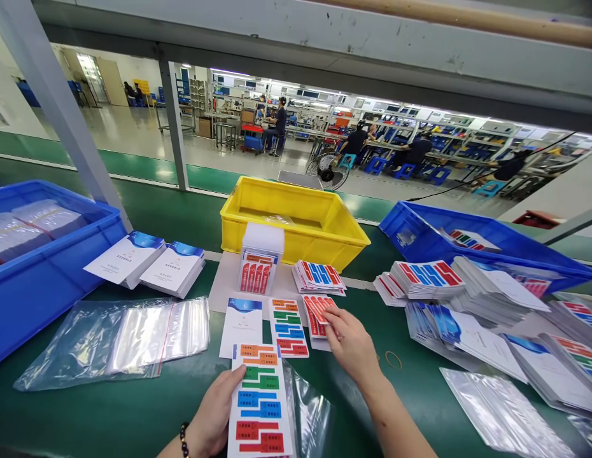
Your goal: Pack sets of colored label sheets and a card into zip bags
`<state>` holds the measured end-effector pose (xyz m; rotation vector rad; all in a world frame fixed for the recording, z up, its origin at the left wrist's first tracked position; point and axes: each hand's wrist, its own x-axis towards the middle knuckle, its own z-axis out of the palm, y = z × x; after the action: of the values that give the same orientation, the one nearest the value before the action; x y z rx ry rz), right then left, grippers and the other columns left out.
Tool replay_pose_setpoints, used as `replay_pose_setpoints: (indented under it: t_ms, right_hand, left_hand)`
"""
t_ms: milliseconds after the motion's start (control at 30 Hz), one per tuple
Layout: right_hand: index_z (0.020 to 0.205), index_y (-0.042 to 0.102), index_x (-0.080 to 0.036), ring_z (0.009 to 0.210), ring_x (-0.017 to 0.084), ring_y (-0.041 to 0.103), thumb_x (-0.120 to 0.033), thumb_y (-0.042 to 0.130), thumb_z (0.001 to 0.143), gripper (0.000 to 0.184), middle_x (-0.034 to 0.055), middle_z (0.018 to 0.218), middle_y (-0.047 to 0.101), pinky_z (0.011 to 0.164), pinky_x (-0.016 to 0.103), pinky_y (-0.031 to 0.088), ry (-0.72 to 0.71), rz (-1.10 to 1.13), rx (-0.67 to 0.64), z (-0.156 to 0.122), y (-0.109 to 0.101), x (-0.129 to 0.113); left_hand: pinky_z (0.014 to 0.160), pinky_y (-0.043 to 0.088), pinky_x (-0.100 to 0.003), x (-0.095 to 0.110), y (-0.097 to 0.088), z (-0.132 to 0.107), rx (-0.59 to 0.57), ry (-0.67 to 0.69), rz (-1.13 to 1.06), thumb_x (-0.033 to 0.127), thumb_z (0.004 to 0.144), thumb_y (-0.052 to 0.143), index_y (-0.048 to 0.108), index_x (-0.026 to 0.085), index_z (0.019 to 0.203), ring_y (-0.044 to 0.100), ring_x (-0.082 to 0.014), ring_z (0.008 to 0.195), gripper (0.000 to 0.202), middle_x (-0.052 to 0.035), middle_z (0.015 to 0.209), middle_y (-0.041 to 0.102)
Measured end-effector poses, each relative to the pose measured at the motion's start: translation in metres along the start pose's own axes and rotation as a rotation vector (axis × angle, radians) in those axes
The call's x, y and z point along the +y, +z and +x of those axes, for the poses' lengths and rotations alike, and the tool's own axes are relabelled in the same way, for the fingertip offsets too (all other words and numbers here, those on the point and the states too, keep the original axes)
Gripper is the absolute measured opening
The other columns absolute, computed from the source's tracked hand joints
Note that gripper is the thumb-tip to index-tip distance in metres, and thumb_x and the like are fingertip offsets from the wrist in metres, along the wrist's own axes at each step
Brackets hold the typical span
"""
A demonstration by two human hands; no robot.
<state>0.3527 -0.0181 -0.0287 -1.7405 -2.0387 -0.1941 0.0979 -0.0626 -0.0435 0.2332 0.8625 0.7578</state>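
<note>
My left hand (pixel 214 407) grips a white sheet of orange, green, blue and red labels (pixel 258 401), thumb on its left edge; a sliver of blue shows behind its top corner. My right hand (pixel 351 340) pinches the edge of a red label sheet (pixel 319 312) lying over similar red sheets. Between the hands lies another multicolour label sheet (pixel 289 327), with a white-and-blue booklet (pixel 242 324) to its left. Clear plastic bags (pixel 312 413) lie under and beside the held sheet. Farther back are a stack of red-and-blue label sheets (pixel 319 277) and an upright holder with red labels (pixel 260 261).
A yellow bin (pixel 296 242) stands behind the sheets, with blue bins at left (pixel 52 280) and right (pixel 487 242). Booklet stacks (pixel 148 264) and zip bags (pixel 157 334) lie left. More stacks (pixel 482 299) crowd the right, near a rubber band (pixel 393 360).
</note>
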Motion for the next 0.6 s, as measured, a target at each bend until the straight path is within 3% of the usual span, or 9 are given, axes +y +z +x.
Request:
replay_pose_setpoints:
  t_ms: [67, 133, 233, 333, 467, 600]
  right_hand:
    - [0.097, 0.06, -0.02, 0.093, 0.024, 0.057, -0.013, 0.045, 0.081, 0.024, 0.0091, 0.097, 0.062, 0.085, 0.041, 0.042, -0.13, 0.1, 0.271, -0.01, -0.002, -0.011]
    - [0.106, 0.058, -0.024, 0.09, 0.023, 0.058, -0.01, 0.05, 0.079, 0.031, 0.0076, 0.094, 0.063, 0.078, 0.041, 0.045, -0.296, 0.191, 0.376, -0.022, -0.004, -0.034]
    - [0.114, 0.054, -0.02, 0.078, 0.022, 0.06, -0.011, 0.048, 0.081, 0.035, 0.0088, 0.084, 0.066, 0.066, 0.038, 0.047, -0.537, 0.332, 0.282, -0.037, -0.005, -0.079]
    - [0.103, 0.058, -0.015, 0.062, 0.019, 0.058, -0.013, 0.043, 0.084, 0.025, 0.0078, 0.069, 0.066, 0.053, 0.033, 0.044, -0.667, 0.369, 0.251, -0.047, 0.003, -0.112]
    - [0.085, 0.061, -0.014, 0.054, 0.016, 0.054, -0.009, 0.041, 0.084, 0.02, 0.0037, 0.057, 0.061, 0.047, 0.028, 0.04, -0.717, 0.332, 0.231, -0.053, 0.014, -0.126]
    - [0.08, 0.06, -0.014, 0.052, 0.015, 0.052, -0.012, 0.043, 0.083, 0.018, 0.003, 0.055, 0.059, 0.046, 0.028, 0.038, -0.707, 0.37, 0.215, -0.058, 0.017, -0.126]
  left_hand:
    - [0.072, 0.052, -0.037, -0.002, -0.002, 0.002, 0.011, -0.004, 0.012, 0.034, 0.073, 0.064, 0.062, 0.007, 0.086, 0.067, -0.0254, 0.072, 0.03, -0.0133, 0.08, 0.071]
    - [0.072, 0.051, -0.036, -0.004, -0.004, 0.004, 0.031, 0.017, 0.018, 0.036, 0.073, 0.064, 0.063, 0.008, 0.085, 0.067, -0.0248, 0.072, 0.031, -0.0119, 0.079, 0.071]
    - [0.072, 0.051, -0.036, -0.007, -0.005, 0.005, 0.048, 0.103, 0.0, 0.038, 0.068, 0.067, 0.063, 0.011, 0.076, 0.066, -0.0238, 0.071, 0.029, -0.0075, 0.072, 0.071]
    - [0.075, 0.049, -0.034, -0.006, -0.003, 0.003, 0.04, 0.173, -0.002, 0.043, 0.064, 0.069, 0.063, 0.012, 0.068, 0.064, -0.0248, 0.077, 0.033, -0.0063, 0.07, 0.07]
    - [0.076, 0.048, -0.037, -0.002, 0.003, 0.0, -0.017, 0.121, -0.013, 0.05, 0.066, 0.065, 0.064, 0.009, 0.071, 0.063, -0.0271, 0.082, 0.041, -0.0108, 0.073, 0.07]
    - [0.076, 0.048, -0.036, -0.003, 0.002, 0.0, -0.141, 0.153, 0.062, 0.04, 0.067, 0.068, 0.065, 0.008, 0.075, 0.064, -0.0267, 0.079, 0.034, -0.0127, 0.075, 0.07]
